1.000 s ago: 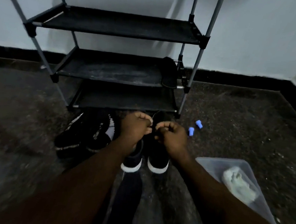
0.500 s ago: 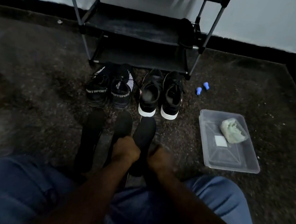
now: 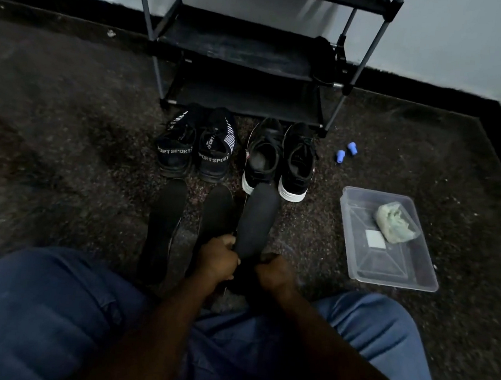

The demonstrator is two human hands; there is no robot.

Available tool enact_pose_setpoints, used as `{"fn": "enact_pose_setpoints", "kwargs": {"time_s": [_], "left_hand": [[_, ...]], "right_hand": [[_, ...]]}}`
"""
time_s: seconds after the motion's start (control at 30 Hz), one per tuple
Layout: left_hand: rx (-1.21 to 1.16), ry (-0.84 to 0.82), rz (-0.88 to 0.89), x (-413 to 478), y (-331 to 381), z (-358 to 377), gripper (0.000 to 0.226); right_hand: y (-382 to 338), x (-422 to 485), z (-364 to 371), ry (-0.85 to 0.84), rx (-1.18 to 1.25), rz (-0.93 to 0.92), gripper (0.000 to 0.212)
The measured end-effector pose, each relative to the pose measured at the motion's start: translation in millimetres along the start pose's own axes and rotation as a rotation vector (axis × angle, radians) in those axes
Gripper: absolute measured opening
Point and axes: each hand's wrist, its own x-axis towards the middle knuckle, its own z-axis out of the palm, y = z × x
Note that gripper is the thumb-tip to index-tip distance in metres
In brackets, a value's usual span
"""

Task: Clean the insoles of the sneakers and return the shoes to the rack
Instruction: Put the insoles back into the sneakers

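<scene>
"Insole (image 3: 255, 221) — which way does it lie from your hands?"

"Straight ahead of me. Its long axis runs away from my body: heel end at the hands, toe end reaching the heel of the white-soled sneakers (image 3: 278, 162), which stand in front of the rack (image 3: 247, 51). I can't tell whether toe and shoe touch."

"And the hands themselves?"

"Left hand (image 3: 218, 260) is curled round the heel's left edge. Right hand (image 3: 275, 273) is curled at the right edge and seems to grip it too — it's dark down there. Both forearms come in low, wrists close together, so neither hand is really nearer."

"Which one goes for the cloth?"

"The right, I'd say. Cloth (image 3: 396, 223) sits in the tray (image 3: 393, 284), well off to my right, so the left would have to hold the insole alone while the right lets go and reaches across. Two more insoles (image 3: 165, 221) lie on the floor (image 3: 64, 141) to the left, roughly parallel to this one."
</scene>
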Motion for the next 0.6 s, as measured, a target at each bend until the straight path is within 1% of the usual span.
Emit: {"fn": "enact_pose_setpoints", "kwargs": {"time_s": [0.07,0.13,0.2,0.3,0.4,0.47,0.6], "left_hand": [[-0.121,-0.009,0.017,-1.1,6.1,-4.7,0.043],[-0.224,-0.008,0.055,-0.8,19.2,-9.0,0.043],[-0.312,-0.005,0.112,3.1,42.4,-16.6,0.041],[-0.403,-0.037,0.232,9.0,95.5,-33.5,0.037],[-0.434,-0.075,0.340,14.6,155.3,-50.1,0.038],[-0.429,-0.091,0.381,21.1,189.3,-56.8,0.042],[-0.506,-0.104,0.373,55.4,248.8,-58.7,0.050]], "right_hand": [[-5.1,0.4,-5.2,0.008,0.170,-0.001,0.010],[-13.4,4.6,-12.9,-0.028,0.426,0.036,0.020],[-27.8,9.1,-27.7,-0.062,0.625,0.034,0.023],[-56.1,23.6,-59.9,-0.021,0.797,-0.084,0.019],[-91.7,48.2,-99.6,0.076,0.830,-0.246,0.008],[-115.8,66.4,-125.2,0.121,0.824,-0.318,0.008],[-164.4,110.5,-170.7,0.213,0.797,-0.349,0.013]]}}
